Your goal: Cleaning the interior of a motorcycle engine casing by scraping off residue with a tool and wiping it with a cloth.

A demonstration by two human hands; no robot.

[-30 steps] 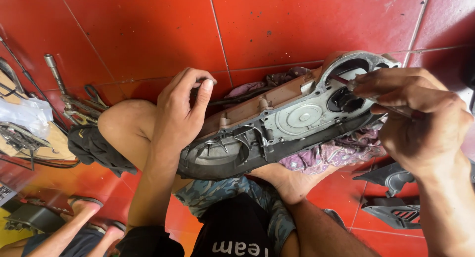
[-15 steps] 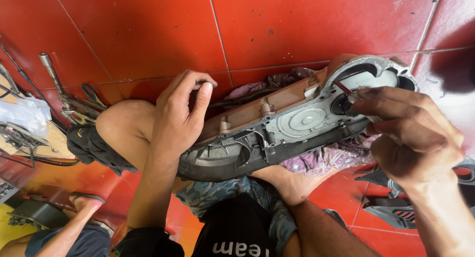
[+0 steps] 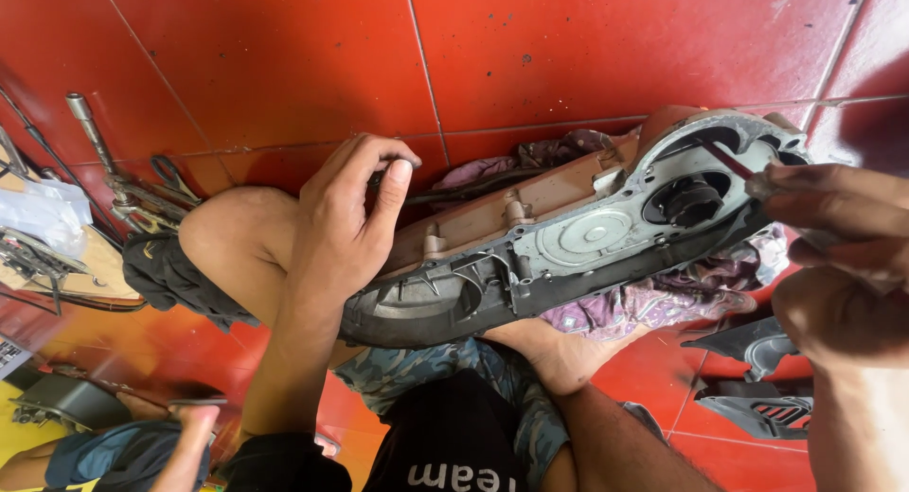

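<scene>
Head view looks down on a long grey cast-metal engine cover [image 3: 568,250], brown along its upper edge, lying tilted across the person's lap over a red tiled floor [image 3: 530,56]. It rests on a purple patterned rag [image 3: 644,307], its wide round end to the right. The left hand [image 3: 346,217] grips the cover's upper edge near the narrow end, fingers curled shut over the rim and steadying it. The right hand [image 3: 833,255] is closed around a thin dark red rod-like tool [image 3: 729,161], whose tip reaches into the round opening beside a black ribbed hub [image 3: 691,200]. What the tip touches cannot be told.

Judging from this, the step in hand is working at a part inside the round end. The next move seems to call for a firm hold with the left hand and careful, small pressure from the tool. A long metal socket wrench [image 3: 95,142] lies well apart at the left.
</scene>
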